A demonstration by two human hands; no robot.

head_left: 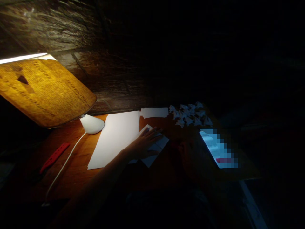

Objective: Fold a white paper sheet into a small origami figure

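Note:
My left hand (pixel 147 142) lies with its fingers stretched over a piece of white paper (pixel 164 140), which is turned cornerwise on the wooden table and shows a crease line. Left of it, partly under my forearm, is a stack of large white sheets (pixel 116 135). My right hand (pixel 188 151) is in deep shadow just right of the paper. Its fingers are too dark to make out, and whether it touches or holds anything is hidden.
A lit lamp with a printed yellow shade (pixel 50 90) and white base (pixel 92 124) stands at left. A red power strip (pixel 54 156) lies nearby. Smaller sheets (pixel 154 112) and several folded paper pieces (pixel 188 115) lie at the back. A glowing phone (pixel 212 146) is at right.

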